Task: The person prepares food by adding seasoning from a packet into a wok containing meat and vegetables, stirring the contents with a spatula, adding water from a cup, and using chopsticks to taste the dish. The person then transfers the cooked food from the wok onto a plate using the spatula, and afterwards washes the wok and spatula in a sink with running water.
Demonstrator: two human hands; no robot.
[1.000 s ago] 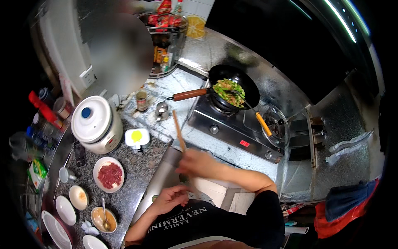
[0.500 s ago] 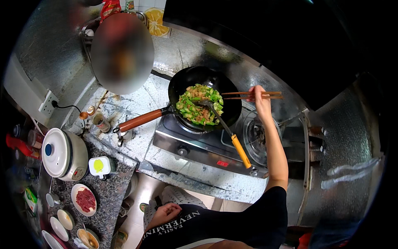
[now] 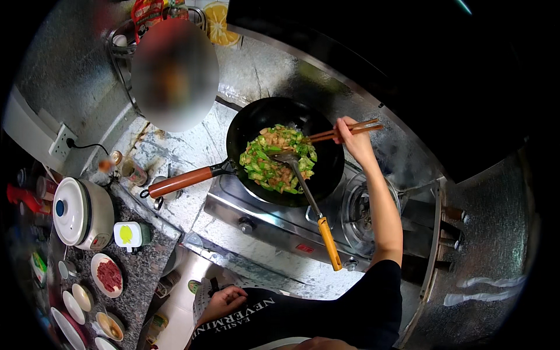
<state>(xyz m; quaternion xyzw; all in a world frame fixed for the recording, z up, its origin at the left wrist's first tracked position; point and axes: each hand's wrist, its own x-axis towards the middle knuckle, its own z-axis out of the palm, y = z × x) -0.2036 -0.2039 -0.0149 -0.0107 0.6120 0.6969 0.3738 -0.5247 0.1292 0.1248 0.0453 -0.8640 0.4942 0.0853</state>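
My right hand (image 3: 348, 139) grips a pair of wooden chopsticks (image 3: 370, 126), their tips among the food at the right side of the wok. Sliced green vegetable and pale meat pieces (image 3: 262, 163) lie in the black wok (image 3: 248, 119), which stands on the left burner. A spatula (image 3: 329, 242) with a yellow handle leans in the wok, its blade in the food and no hand on it. The wok's wooden handle (image 3: 182, 181) points left, untouched. My left hand (image 3: 226, 303) rests by my waist with fingers curled in, and nothing shows in it.
Right of the wok is another burner (image 3: 361, 210). At left stand a white cooker (image 3: 81, 213), spice jars (image 3: 134, 173), a lidded container (image 3: 129, 234), a plate of raw red meat (image 3: 108, 276) and several bowls (image 3: 81, 297). A power outlet (image 3: 62, 143) is on the wall.
My right hand has moved left toward the wok, and the chopstick tips have gone down into the food. The food has shifted and spread in the wok. My left hand stays by my waist.
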